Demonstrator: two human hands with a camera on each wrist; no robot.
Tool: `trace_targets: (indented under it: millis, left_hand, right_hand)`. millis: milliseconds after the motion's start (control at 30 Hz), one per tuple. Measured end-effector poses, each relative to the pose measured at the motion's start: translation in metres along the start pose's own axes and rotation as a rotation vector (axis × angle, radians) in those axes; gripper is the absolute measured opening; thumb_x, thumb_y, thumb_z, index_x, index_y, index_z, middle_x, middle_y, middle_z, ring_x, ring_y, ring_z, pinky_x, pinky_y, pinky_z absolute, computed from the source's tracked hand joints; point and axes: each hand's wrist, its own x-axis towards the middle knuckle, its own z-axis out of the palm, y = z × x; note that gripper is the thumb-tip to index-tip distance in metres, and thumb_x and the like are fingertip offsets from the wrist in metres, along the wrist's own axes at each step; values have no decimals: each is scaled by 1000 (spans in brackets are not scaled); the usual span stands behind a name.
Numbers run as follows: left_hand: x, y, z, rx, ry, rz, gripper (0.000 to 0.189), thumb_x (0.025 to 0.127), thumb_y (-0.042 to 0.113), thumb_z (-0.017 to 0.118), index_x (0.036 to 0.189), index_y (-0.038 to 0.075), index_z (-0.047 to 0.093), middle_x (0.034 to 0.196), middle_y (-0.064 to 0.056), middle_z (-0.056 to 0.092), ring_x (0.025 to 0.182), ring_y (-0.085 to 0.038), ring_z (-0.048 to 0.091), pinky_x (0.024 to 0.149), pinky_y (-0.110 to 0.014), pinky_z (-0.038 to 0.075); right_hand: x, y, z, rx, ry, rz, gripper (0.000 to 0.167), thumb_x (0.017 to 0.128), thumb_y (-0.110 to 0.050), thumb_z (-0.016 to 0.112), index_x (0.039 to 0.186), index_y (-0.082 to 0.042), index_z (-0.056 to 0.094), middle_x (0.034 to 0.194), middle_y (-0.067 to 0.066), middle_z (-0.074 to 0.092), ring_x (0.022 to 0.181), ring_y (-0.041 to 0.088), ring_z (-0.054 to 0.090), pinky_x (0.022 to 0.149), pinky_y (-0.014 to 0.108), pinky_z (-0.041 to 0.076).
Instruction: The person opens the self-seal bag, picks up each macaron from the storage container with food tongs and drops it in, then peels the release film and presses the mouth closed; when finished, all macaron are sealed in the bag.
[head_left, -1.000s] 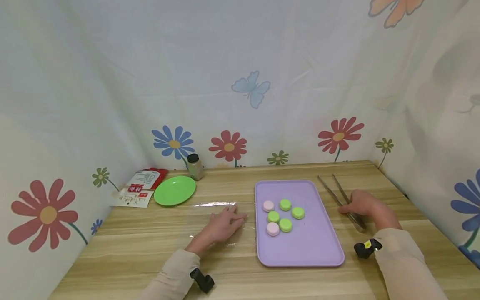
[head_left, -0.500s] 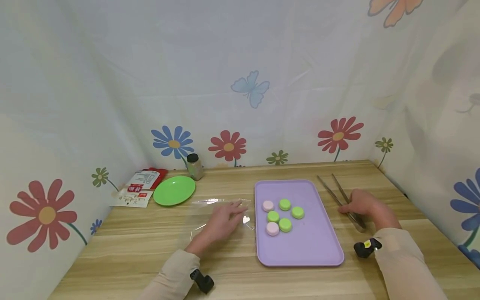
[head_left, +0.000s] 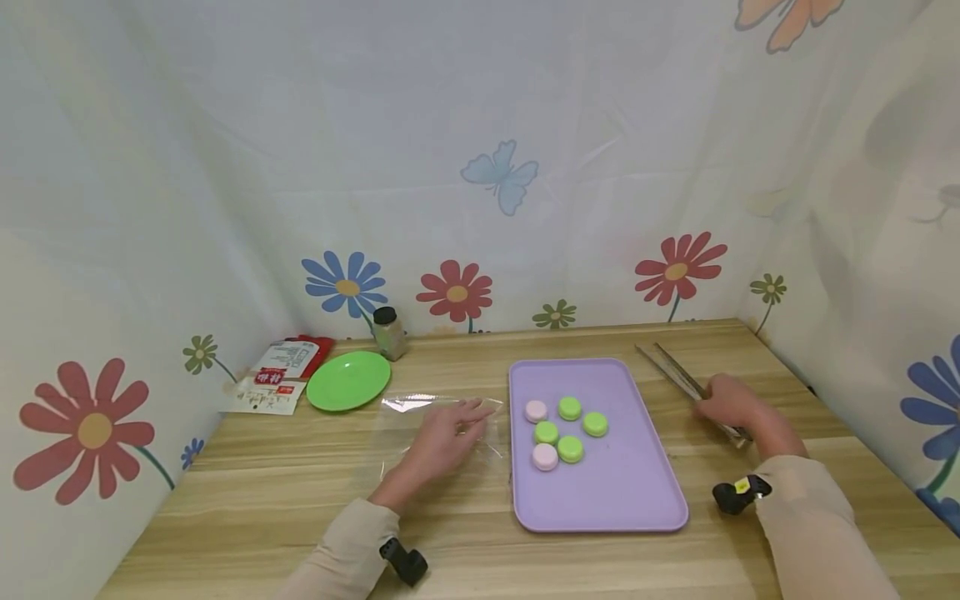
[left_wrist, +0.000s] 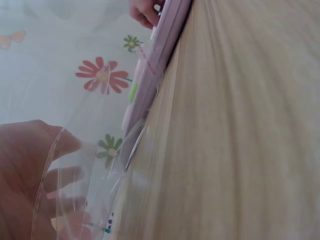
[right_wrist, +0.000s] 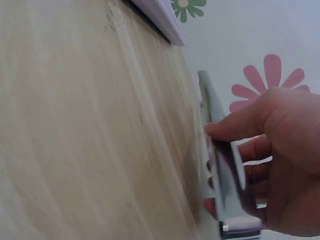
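My right hand [head_left: 738,408] grips metal tongs [head_left: 672,373] to the right of the tray, their long arms pointing away from me. In the right wrist view, thumb and fingers close round the tongs [right_wrist: 227,182] just over the wood. A clear plastic bag [head_left: 405,405] lies left of the tray, with my left hand [head_left: 438,446] at it. The left wrist view shows the film [left_wrist: 67,175] crossing the outstretched, spread fingers, its edge over the hand [left_wrist: 22,175]. Green macarons [head_left: 571,450] and two pink macarons [head_left: 544,457] lie on the purple tray [head_left: 607,504].
A green plate [head_left: 348,381] stands at the back left, beside a printed food packet [head_left: 273,379] and a jar with a black lid [head_left: 390,335]. The wooden table [head_left: 465,558] ends at a flowered curtain [head_left: 420,167] at the back and sides.
My right hand has tightened on the tongs, bringing their arms closer together, and moved slightly right. The bag's film has risen and shifted around my left fingers.
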Motion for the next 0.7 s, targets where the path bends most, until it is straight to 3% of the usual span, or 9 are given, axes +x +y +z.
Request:
trace_targets:
  millis: [200,367,500,700]
  left_hand:
    - [0,1,0,5,15,7,27,99,17,63,123,10,73,133,-11,64,128,-41,53,110,-68,24]
    - [-1,2,0,2,-5,-12,27,100,17,62,124,9,72,134,-12,63,130,-43,50,110,-70,21]
    - [-2,2,-1,-5,-7,-8,27,99,17,63,123,6,72,133,-12,63,130,-45,50,110,-68,21]
    - [-1,-1,0,-1,-2,-19,28,100,19,62,122,7,72,132,-11,64,130,-43,50,110,-68,22]
  right_hand:
    - [-2,8,-8,90,46,-53,33,98,-12,59,110,18,59,90,20,62,79,29,54,67,40,47]
    - [-8,2,-19,151,-51,-123,37,102,-15,57,127,13,58,100,17,63,86,28,55,72,38,49]
    - [-11,-11,-24,183,-99,-200,42,95,-22,71,124,8,65,104,10,69,90,24,58,77,37,52]
    - [-12,-26,-31,177,-141,-211,42,84,-20,82,116,5,71,102,9,72,87,21,61,75,33,55]
